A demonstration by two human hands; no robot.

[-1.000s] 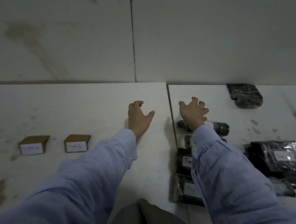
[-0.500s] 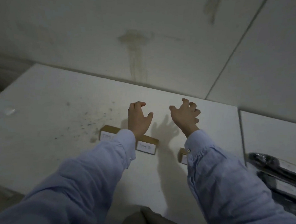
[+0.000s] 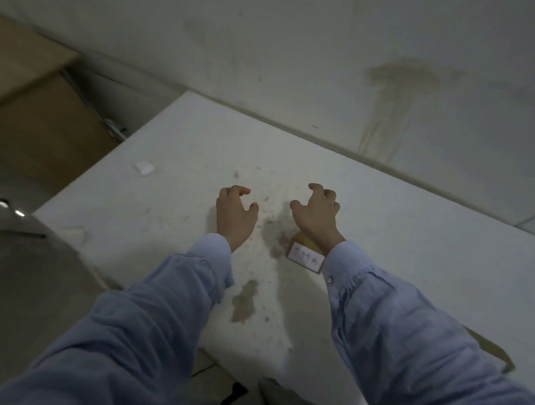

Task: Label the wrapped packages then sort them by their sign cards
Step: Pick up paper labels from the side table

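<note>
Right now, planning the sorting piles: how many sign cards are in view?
1 for certain: the sign card beside the right wrist. A brown piece behind the right sleeve may be another.

Stained white table, brown sign card with white label, small white scrap near left edge

Bare storeroom or workshop: stained white table, blotched wall, cardboard box upper left.

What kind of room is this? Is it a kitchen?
Probably not a kitchen; it looks like a plain workroom or storeroom. There is a bare, stained white table against a stained wall, a small cardboard sign card with a handwritten label, and a brown cabinet beside it.
</note>
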